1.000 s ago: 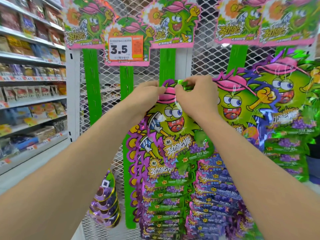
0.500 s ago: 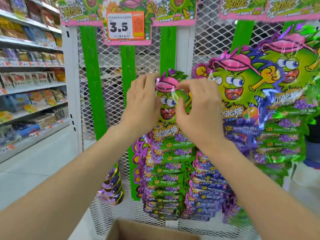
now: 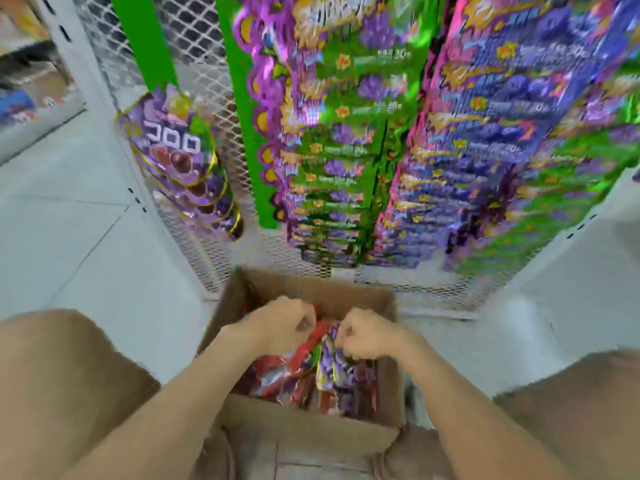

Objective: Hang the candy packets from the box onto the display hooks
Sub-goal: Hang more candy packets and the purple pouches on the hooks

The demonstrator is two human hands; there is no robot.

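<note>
Low at centre frame, candy packets (image 3: 277,375) are lying crammed in the open-topped box (image 3: 304,431), their long axes pointing up-frame toward its far wall. The left hand (image 3: 280,323) is gripping a red packet (image 3: 317,336). The right hand (image 3: 367,336) is gripping a purple packet (image 3: 327,365), with the two fists nearly touching. Bare floor (image 3: 104,237) is lying open at left, and the mesh display (image 3: 207,81) is standing just behind the box.

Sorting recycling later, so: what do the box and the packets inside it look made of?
The box: brown cardboard, matte, judging by its dull flat walls. The packets: thin plastic or foil film, glossy, judging by glints and crumpled folds; blur leaves the exact film open.
</note>
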